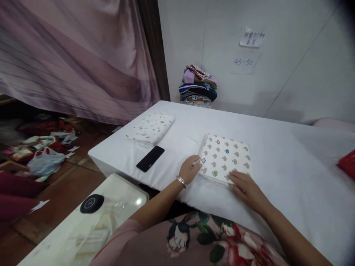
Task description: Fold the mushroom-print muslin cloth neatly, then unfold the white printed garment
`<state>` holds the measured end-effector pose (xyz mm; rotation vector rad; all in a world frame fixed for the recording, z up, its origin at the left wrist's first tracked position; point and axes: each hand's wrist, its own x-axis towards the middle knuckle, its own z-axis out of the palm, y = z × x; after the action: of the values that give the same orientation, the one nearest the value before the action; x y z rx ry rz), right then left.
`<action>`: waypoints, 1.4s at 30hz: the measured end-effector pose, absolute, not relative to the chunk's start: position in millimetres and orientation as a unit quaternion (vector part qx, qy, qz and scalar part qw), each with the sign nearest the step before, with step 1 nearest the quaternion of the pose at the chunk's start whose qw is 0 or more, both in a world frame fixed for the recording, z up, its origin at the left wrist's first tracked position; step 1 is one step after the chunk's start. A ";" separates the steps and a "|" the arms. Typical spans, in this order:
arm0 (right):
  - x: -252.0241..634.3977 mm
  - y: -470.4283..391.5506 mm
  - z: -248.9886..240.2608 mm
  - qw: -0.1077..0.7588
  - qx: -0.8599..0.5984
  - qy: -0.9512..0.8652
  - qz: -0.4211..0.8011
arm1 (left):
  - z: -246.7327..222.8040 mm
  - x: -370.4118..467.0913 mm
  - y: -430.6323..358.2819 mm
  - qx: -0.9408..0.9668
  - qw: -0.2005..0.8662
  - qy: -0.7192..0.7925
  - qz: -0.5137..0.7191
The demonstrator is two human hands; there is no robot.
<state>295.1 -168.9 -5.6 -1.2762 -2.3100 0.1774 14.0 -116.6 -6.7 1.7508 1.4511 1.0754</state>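
A folded white cloth (226, 157) printed with grey, red, blue and green mushrooms lies on the white-covered table (183, 123) in front of me. My left hand (190, 169), a metal bracelet at its wrist, touches the cloth's left edge with fingers and thumb slightly apart. Across the near right corner, my right hand (245, 188) rests with its fingers stretched out flat on the fabric. Farther left on the table is a second folded white cloth (152, 127) with a small dark print. Between that cloth and my left hand lies a black phone (150, 159).
A pile of folded fabrics (198, 87) stands beyond the table's far edge by the wall. At lower left, a cream-coloured surface (122, 184) carries a round black object (92, 204). Bags (46, 160) lie on the floor, and a pink curtain (91, 59) hangs at left.
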 end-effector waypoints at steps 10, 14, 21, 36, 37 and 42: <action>287.9 -169.2 -17.8 0.252 -0.468 -0.847 -0.006 | -14.3 17.8 -130.2 0.825 0.187 0.429 0.316; 287.3 -169.7 -30.3 0.278 -0.455 -0.845 -0.045 | -15.1 16.7 -129.1 0.834 0.173 0.425 0.308; 283.9 -171.6 -36.7 0.291 -0.465 -0.833 -0.076 | -3.7 20.5 -130.8 0.862 0.122 0.398 0.288; 283.1 -171.4 -41.4 0.291 -0.448 -0.839 -0.102 | 0.6 65.5 -124.7 0.905 0.023 0.375 0.201; 283.1 -171.7 -41.2 0.289 -0.446 -0.840 -0.108 | -1.3 64.8 -124.0 0.905 0.028 0.378 0.194; 289.7 -178.4 -41.7 0.317 -0.484 -0.804 -0.139 | -11.9 57.9 -122.9 0.902 0.054 0.380 0.197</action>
<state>289.7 -178.4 -41.7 -1.2738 -2.1149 -0.3660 57.9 -122.9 -11.9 2.7410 1.1545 0.5993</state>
